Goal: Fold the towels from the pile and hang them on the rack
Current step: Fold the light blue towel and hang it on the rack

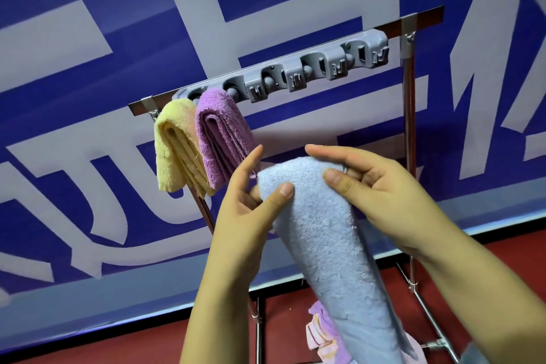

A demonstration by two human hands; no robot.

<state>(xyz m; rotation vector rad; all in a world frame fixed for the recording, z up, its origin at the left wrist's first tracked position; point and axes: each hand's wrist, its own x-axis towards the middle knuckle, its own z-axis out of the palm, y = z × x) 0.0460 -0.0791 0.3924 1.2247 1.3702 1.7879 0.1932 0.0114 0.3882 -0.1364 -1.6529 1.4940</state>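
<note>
Both hands, left hand (251, 201) and right hand (381, 186), pinched the folded blue towel (325, 233) at its top, held at 5 o'clock of the purple towel (220, 139); best fed fold-first into the next free rack clip (257, 91) at 12 o'clock.

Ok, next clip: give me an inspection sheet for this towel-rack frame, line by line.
Surface: red floor below the rack.
Job's things: yellow towel and purple towel hang folded at the left end of the grey rack; blue towel held up; pile low behind it.
Clutter: nothing seen.
Hands: left hand and right hand both pinch the blue towel's top.
Cables: nothing seen.
Surroundings: blue lettered wall.
</note>
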